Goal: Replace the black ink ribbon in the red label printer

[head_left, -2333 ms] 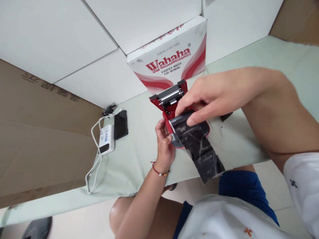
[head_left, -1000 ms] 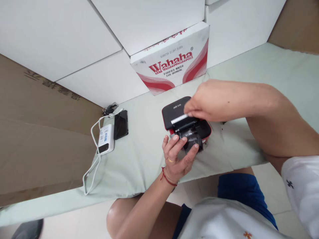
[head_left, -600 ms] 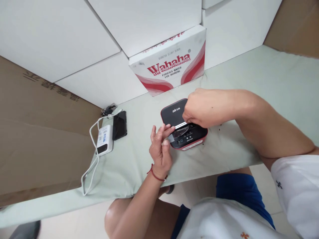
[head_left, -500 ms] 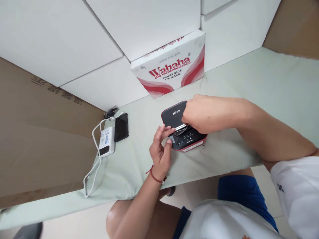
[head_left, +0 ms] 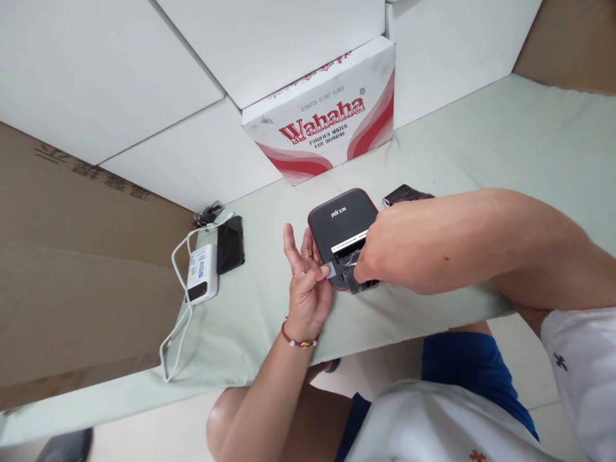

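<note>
A small label printer (head_left: 337, 221) with a black top and red edge stands on the cloth-covered table in front of me. My left hand (head_left: 310, 279) is at its left side, fingers stretched out, the thumb resting on a grey tab (head_left: 330, 269) at the corner. Over the printer's front part, my right hand (head_left: 380, 250) is closed in a pinch on a strip of shiny dark film (head_left: 359, 282). The film covers the button area and hangs past the front edge. My right fingertips are partly hidden by the hand itself.
A white and red water carton (head_left: 327, 122) stands against the white cabinets at the back. Left of the printer lie a black phone (head_left: 231, 245), a white power bank (head_left: 203, 273) and a white cable (head_left: 176, 256). A dark shiny object (head_left: 407, 192) shows behind my right forearm.
My right hand has moved toward the printer's front, and dark film now hangs over the button panel. My left fingers have moved off the top and spread. The dark object behind my forearm has become visible.
</note>
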`<state>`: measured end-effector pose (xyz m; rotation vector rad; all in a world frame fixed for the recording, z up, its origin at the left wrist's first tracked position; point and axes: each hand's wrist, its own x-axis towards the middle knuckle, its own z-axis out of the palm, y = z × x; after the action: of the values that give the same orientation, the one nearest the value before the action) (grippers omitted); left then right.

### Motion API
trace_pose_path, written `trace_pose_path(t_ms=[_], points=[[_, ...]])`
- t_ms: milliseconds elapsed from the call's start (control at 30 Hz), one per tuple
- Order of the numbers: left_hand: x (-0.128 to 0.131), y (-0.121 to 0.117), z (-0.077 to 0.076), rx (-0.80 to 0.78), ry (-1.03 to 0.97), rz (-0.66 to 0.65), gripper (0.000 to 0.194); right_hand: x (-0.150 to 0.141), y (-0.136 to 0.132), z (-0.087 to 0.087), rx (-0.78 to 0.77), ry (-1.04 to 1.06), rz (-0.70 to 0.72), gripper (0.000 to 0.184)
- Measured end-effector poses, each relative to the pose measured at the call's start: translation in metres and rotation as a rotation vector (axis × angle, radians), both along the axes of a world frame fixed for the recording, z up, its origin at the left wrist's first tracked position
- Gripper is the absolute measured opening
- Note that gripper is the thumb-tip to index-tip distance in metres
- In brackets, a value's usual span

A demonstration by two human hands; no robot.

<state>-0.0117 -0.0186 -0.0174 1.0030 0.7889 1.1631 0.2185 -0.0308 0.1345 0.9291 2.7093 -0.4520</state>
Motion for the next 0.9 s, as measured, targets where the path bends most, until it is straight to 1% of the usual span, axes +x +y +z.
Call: trace_pose_path(t_ms=[67,167,200,233,333,367,400,433,500,567,633,700,767,833,900], points=[[-0.001,-0.003,-0.004,-0.017,-0.008,-0.011,0.114,0.001,0.001,-0.001,0.014,0.005,0.049,0.015],[0.0,-0.005,-0.009,0.001,0.004,-0.006,0.106,-0.001,0.009,-0.002,0.015,0.024,0.052,0.015],[0.0,-0.005,-0.01,0.006,0.01,-0.006,0.103,-0.003,0.013,-0.002,0.027,0.042,0.029,0.014],[0.001,-0.006,-0.011,0.012,0.014,-0.008,0.101,-0.006,0.018,-0.003,0.048,0.06,-0.025,0.015],[0.003,-0.007,-0.015,0.028,0.013,-0.007,0.097,-0.015,0.036,-0.011,0.158,0.052,-0.34,0.027],[0.004,-0.007,-0.017,0.03,0.011,-0.006,0.096,-0.018,0.041,-0.015,0.173,0.009,-0.413,0.029],[0.004,-0.006,-0.018,0.031,0.009,-0.008,0.094,-0.02,0.046,-0.02,0.164,-0.047,-0.441,0.03],[0.004,-0.006,-0.02,0.031,0.008,-0.011,0.092,-0.022,0.05,-0.024,0.137,-0.101,-0.435,0.03],[0.004,-0.005,-0.022,0.033,0.009,-0.015,0.09,-0.024,0.057,-0.033,0.085,-0.152,-0.376,0.032],[0.005,-0.005,-0.024,0.034,0.013,-0.016,0.088,-0.026,0.06,-0.038,0.085,-0.158,-0.356,0.031],[0.005,-0.005,-0.025,0.036,0.016,-0.01,0.086,-0.027,0.06,-0.04,0.103,-0.157,-0.358,0.032],[0.005,-0.005,-0.024,0.034,0.014,-0.003,0.084,-0.025,0.058,-0.034,0.1,-0.136,-0.361,0.029],[0.006,-0.006,-0.024,0.035,0.013,0.003,0.083,-0.017,0.052,-0.022,0.086,-0.072,-0.346,0.026],[0.006,-0.006,-0.024,0.037,0.016,0.008,0.08,-0.001,0.044,-0.004,0.093,0.022,-0.332,0.026],[0.007,-0.006,-0.024,0.041,0.019,0.014,0.076,0.024,0.039,0.011,0.121,0.115,-0.344,0.032]])
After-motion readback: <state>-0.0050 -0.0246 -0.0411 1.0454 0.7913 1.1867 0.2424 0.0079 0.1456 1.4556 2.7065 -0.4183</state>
